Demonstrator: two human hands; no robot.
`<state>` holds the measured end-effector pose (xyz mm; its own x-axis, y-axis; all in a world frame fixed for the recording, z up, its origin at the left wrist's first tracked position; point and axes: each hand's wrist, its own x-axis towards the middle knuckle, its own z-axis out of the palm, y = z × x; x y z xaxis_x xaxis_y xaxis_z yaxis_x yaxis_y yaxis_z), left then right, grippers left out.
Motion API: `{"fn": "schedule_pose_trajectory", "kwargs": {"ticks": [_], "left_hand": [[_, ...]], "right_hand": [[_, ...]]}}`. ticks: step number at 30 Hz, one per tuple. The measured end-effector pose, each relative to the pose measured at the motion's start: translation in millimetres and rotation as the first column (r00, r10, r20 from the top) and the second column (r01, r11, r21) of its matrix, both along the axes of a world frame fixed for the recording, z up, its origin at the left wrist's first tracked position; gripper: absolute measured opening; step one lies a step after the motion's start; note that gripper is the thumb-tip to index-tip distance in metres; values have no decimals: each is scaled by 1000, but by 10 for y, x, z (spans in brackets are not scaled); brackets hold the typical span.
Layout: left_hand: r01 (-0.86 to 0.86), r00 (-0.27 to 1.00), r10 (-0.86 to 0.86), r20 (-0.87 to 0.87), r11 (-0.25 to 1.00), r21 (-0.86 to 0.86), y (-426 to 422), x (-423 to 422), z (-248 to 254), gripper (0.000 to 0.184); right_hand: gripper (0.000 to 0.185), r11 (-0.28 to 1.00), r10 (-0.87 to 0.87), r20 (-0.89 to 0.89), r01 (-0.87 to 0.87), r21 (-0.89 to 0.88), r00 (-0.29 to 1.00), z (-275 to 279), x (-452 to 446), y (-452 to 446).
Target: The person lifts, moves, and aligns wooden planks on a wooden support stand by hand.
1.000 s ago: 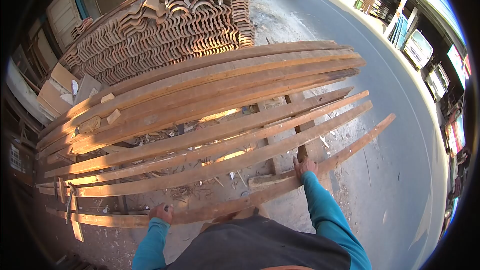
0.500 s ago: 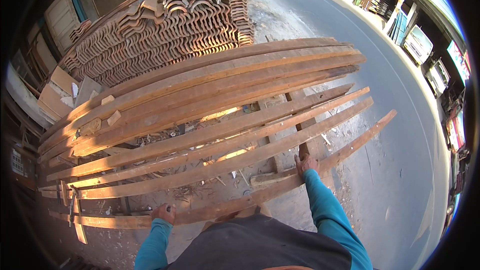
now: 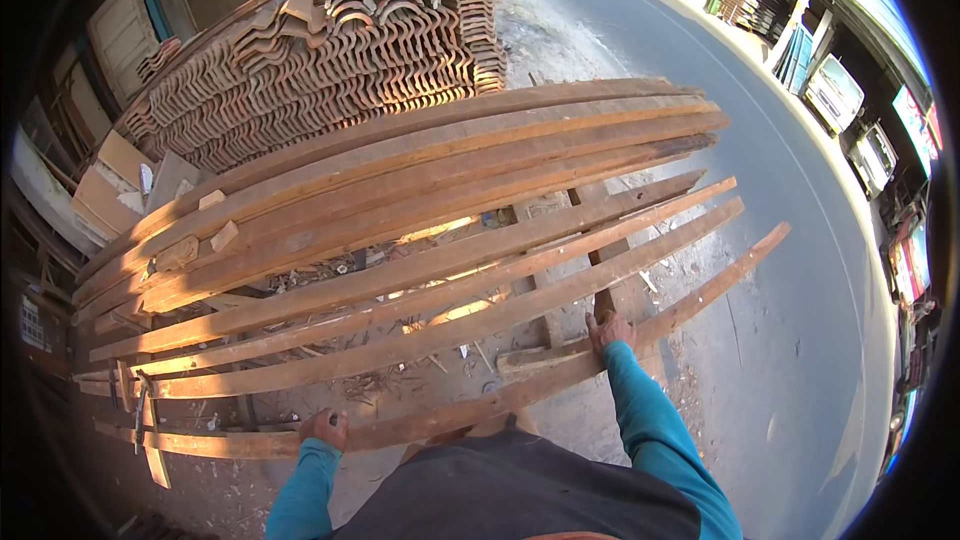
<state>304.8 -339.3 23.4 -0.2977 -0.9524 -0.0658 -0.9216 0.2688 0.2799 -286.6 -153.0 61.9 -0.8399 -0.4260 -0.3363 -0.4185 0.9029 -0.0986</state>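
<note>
The left hand (image 3: 325, 429) and right hand (image 3: 611, 332) are still gripping the near plank (image 3: 490, 407); the scooter is no longer showing.

Right of the fingers (image 3: 610, 332), a grey road (image 3: 790, 340) is seen, brightly lit along its far edge; left of them, a pale door (image 3: 123, 35) is noticed.

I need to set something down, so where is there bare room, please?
Grey pavement right of the right sleeve, beside the nearest plank, looks mostly bare. Crowded: the beams bearing wood blocks, beside the roof tiles.
</note>
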Motion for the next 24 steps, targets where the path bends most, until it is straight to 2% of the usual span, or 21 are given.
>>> {"fn": "schedule_pose_trajectory", "kwargs": {"ticks": [1, 3, 9, 22, 24], "left_hand": [[-2, 1000, 2, -1, 1000, -1, -3, -27, 73, 35], [-45, 992, 19, 124, 976, 214, -21, -118, 283, 44], [-31, 996, 15, 86, 983, 182, -7, -104, 242, 42], [-18, 997, 5, 75, 985, 174, -24, -41, 106, 37], [1, 1000, -2, 23, 1000, 29, -8, -5, 6, 34]], "right_hand": [[62, 1000, 2, -1, -2, -1, 1000, -31, -1, 6], [63, 1000, 15, -49, -15, -10, 999, -98, -17, 26], [62, 999, 20, -22, -19, 28, 1000, -68, -27, 7], [65, 1000, 17, 11, -17, -3, 1000, 7, -8, 3], [65, 1000, 12, 12, -12, -7, 1000, 19, -3, 0]]}}
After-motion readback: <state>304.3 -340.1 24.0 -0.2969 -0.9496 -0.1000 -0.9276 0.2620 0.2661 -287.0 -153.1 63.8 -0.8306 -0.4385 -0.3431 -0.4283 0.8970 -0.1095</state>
